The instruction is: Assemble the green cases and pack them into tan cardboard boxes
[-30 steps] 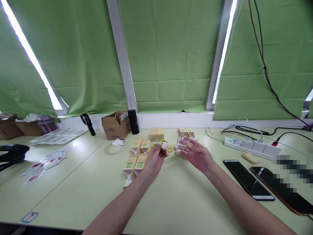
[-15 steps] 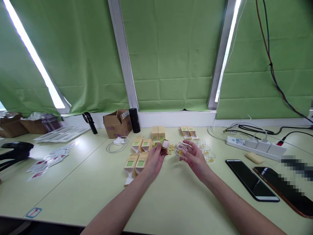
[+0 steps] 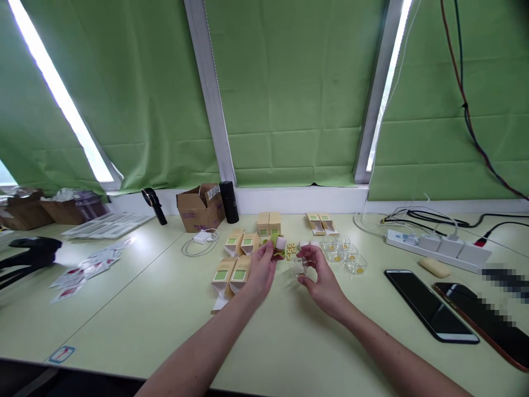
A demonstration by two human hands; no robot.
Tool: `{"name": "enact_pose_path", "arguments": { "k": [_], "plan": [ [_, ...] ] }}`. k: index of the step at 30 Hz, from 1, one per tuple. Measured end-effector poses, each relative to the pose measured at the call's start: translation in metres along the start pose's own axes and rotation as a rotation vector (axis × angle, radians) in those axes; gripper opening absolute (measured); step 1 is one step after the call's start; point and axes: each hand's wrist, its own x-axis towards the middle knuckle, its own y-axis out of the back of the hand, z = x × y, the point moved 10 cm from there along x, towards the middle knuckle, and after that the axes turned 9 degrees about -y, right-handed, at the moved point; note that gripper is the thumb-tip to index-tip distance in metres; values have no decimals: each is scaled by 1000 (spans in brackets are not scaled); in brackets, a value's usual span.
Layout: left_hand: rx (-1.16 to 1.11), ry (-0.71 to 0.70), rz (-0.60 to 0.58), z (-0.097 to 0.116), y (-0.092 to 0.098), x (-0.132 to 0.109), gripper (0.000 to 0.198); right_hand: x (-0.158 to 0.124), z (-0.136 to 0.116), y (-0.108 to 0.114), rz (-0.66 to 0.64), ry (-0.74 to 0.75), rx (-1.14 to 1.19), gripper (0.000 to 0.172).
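Observation:
My left hand (image 3: 263,269) is closed around a small item with a rounded white top (image 3: 281,243) and green and gold sides; its exact kind is unclear. Pinched between the thumb and fingers of my right hand (image 3: 321,280) is a small clear plastic cup (image 3: 296,267), held just above the table. Small yellow pieces (image 3: 291,249) lie between and behind my hands. More clear cups (image 3: 355,264) with yellow spots stand to the right of my right hand. Left of my left hand are several small cardboard boxes (image 3: 221,274) with green labels.
A power strip (image 3: 433,248) with cables lies at the right, near two phones (image 3: 430,305) and a beige oval object (image 3: 433,268). Behind are a brown carton (image 3: 200,208), a black cylinder (image 3: 228,202) and a white charger (image 3: 202,237). Printed packets (image 3: 88,268) lie left.
My right hand has moved slightly left and down with the clear cup, which has turned in the fingers. My left hand keeps its hold. The whole view has shifted slightly.

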Motion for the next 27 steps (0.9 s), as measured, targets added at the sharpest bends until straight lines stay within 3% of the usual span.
{"name": "enact_pose_path", "arguments": {
  "k": [7,14,27],
  "plan": [
    [130,-58,-21,8,-4,-1,38,8,18,-4,-48,-142,401,58],
    [346,-117,-85,15,-10,-5,47,6,30,-11,-75,-307,652,59],
    [542,-141,-174,15,-23,-11,53,3,26,-12,-79,-343,739,59]
  ]
}}
